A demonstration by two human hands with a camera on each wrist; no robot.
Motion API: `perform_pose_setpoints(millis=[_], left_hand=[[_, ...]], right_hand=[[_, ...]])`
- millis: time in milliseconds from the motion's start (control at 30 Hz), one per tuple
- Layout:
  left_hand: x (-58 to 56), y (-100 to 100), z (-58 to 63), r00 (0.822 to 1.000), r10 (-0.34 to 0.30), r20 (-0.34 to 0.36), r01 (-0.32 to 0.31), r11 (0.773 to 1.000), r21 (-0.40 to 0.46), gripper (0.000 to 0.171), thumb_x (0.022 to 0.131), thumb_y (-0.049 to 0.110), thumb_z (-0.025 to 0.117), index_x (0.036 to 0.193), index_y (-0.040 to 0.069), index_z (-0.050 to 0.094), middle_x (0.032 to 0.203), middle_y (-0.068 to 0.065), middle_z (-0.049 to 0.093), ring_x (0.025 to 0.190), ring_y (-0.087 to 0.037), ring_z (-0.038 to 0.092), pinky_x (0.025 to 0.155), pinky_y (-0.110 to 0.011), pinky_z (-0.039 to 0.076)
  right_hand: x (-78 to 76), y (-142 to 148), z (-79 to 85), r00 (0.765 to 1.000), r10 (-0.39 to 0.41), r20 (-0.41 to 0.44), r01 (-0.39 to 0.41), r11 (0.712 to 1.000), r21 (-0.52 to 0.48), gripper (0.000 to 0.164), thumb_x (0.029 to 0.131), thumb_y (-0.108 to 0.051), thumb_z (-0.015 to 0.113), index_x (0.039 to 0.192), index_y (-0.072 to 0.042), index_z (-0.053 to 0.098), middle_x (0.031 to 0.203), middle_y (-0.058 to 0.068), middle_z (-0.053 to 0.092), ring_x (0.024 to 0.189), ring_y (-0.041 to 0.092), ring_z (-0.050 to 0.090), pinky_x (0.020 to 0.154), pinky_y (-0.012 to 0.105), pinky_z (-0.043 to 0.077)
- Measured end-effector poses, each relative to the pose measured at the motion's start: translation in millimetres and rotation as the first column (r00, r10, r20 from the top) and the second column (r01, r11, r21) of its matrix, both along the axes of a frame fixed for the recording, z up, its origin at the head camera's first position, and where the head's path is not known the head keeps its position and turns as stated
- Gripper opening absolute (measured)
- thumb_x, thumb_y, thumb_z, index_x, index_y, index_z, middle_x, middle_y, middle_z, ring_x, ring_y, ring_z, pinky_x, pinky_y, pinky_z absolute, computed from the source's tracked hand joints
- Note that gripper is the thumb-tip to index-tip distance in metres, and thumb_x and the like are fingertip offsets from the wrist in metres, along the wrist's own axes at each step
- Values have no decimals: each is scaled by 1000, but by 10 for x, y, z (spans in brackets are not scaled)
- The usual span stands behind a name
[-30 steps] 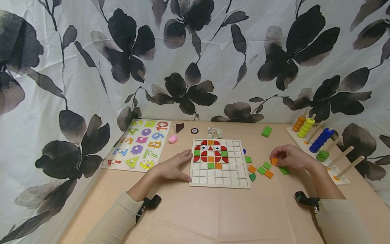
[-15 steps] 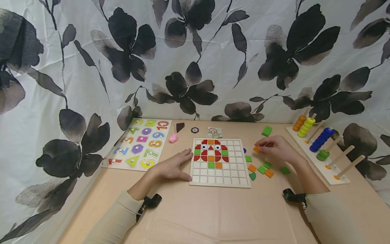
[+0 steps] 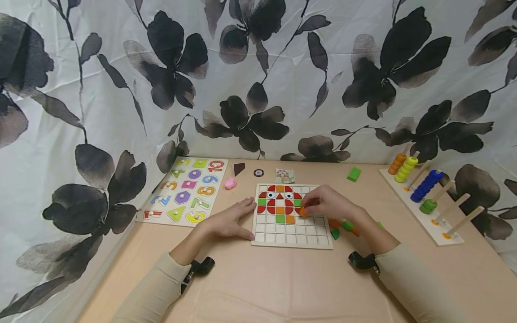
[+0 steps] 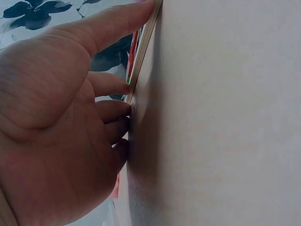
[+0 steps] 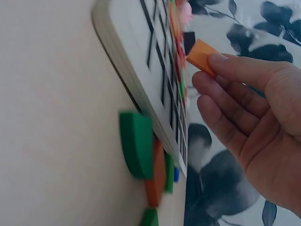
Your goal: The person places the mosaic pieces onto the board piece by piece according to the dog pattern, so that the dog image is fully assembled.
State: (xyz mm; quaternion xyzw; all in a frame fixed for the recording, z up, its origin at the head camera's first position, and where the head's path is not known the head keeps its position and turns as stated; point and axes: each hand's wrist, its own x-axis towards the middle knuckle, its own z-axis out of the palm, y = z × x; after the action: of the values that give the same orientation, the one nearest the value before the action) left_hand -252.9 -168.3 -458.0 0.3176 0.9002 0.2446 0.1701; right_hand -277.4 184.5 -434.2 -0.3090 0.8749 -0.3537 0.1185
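Note:
A white grid board (image 3: 311, 237) lies on the table, its upper left cells filled with red, green, orange and eye-printed tiles in a face-like pattern. Its left edge is touched by my left hand (image 3: 228, 220), thumb and fingers spread along the side; the left wrist view shows the thumb (image 4: 122, 21) at the rim. My right hand (image 3: 329, 204) is over the board's right half and pinches an orange square tile (image 5: 202, 55) between thumb and fingers. In the head view that tile is just right of the pattern's lower edge, partly hidden by the fingers.
Right of the board lie loose tiles, among them a green curved piece (image 3: 335, 234); a green block (image 3: 353, 174) is farther back. A peg stand with coloured rings (image 3: 428, 185) stands at right, a number board (image 3: 181, 211) at left. Behind the board are a picture card (image 3: 284, 175) and pink lump (image 3: 230, 183).
My right hand has carried the orange tile leftward from the loose tiles to above the board. The left hand has stayed at the board's left edge.

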Motion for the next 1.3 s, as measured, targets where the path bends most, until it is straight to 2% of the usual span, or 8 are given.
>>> perform_pose_setpoints(millis=[133, 333, 567, 800, 1000, 1300], left_hand=[[-2, 3, 17, 1000, -7, 5, 7, 1000, 2, 101, 76, 50, 76, 153, 9, 25, 161, -9, 10, 148, -26, 5, 118, -43, 11], [-18, 1, 20, 1000, -3, 11, 3, 1000, -1, 101, 76, 51, 76, 153, 10, 24, 161, -8, 10, 148, -24, 5, 118, -42, 10], [-28, 2, 11, 1000, -2, 13, 2, 1000, 4, 101, 76, 50, 76, 153, 10, 24, 161, -8, 10, 148, -25, 5, 118, -43, 10], [-25, 4, 17, 1000, 7, 15, -7, 1000, -2, 101, 76, 50, 76, 153, 11, 24, 161, -7, 10, 148, -25, 5, 118, -43, 10], [-27, 13, 21, 1000, 2, 13, -2, 1000, -2, 101, 76, 50, 76, 153, 10, 24, 161, -8, 10, 148, -25, 5, 118, -43, 11], [-8, 7, 54, 1000, -10, 14, 10, 1000, 10, 101, 76, 49, 77, 152, 8, 25, 161, -11, 10, 148, -28, 6, 118, -45, 11]], right_hand=[[-10, -84, -40, 998, 61, -9, -61, 998, 28, 17, 84, -12, 75, 101, -13, 75, 93, -3, 72, 79, 16, 59, 71, 25, 53], [-9, -138, -60, 995, 93, -36, -92, 995, 38, 13, 83, -12, 75, 95, -14, 75, 88, -5, 70, 75, 14, 59, 67, 25, 52], [40, -190, -70, 996, 78, -52, -70, 989, 128, 13, 84, -17, 75, 97, -19, 75, 89, -11, 69, 79, 11, 58, 72, 24, 52], [94, -189, -83, 994, 59, -96, -43, 986, 160, 20, 82, -20, 78, 101, -20, 75, 93, -12, 68, 80, 10, 58, 72, 23, 52], [120, -202, -90, 979, 77, -189, -37, 978, 204, 20, 82, -23, 77, 102, -21, 75, 93, -13, 65, 81, 14, 56, 71, 25, 48], [144, -221, -63, 972, 98, -215, -48, 973, 227, 18, 81, -20, 78, 99, -16, 78, 91, -10, 68, 78, 6, 55, 70, 23, 49]])
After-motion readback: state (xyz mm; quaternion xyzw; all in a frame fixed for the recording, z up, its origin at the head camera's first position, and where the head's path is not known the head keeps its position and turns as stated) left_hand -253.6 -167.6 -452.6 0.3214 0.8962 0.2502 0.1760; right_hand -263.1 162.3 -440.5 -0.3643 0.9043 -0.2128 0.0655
